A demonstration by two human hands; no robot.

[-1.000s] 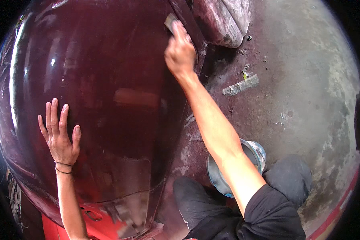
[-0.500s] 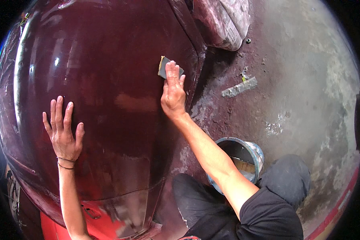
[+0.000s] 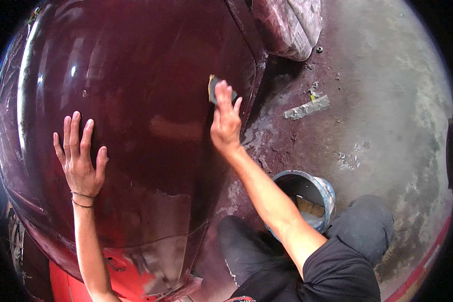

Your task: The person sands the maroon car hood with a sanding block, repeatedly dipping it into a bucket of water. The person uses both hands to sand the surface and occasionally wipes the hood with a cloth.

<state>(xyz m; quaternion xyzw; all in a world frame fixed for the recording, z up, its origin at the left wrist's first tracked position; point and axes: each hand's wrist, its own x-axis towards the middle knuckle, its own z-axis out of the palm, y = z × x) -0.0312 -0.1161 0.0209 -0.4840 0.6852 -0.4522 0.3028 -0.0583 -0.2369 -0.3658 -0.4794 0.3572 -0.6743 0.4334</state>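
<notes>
A glossy dark red car body panel (image 3: 151, 90) fills the left and middle of the view. On its right part, close to the panel's edge, my right hand (image 3: 226, 123) presses a folded piece of sandpaper (image 3: 213, 88) against the surface. The paper is dark grey with a yellowish edge, and the fingers cover most of it. Farther left, my left hand (image 3: 80, 166) rests flat on the same panel. Its fingers are spread and it holds nothing.
Beside my bent legs stands a bucket (image 3: 329, 194) holding water and a brown piece. A strip of tape (image 3: 307, 107) lies on the stained concrete floor (image 3: 382, 90). Past the panel's right edge is a part wrapped in plastic (image 3: 294, 30). Bright red paint shows at the panel's near end (image 3: 126, 277).
My right hand has slid slightly toward me along the panel with the sandpaper under its fingers. My left hand stays flat in almost the same place. The view has shifted a little.
</notes>
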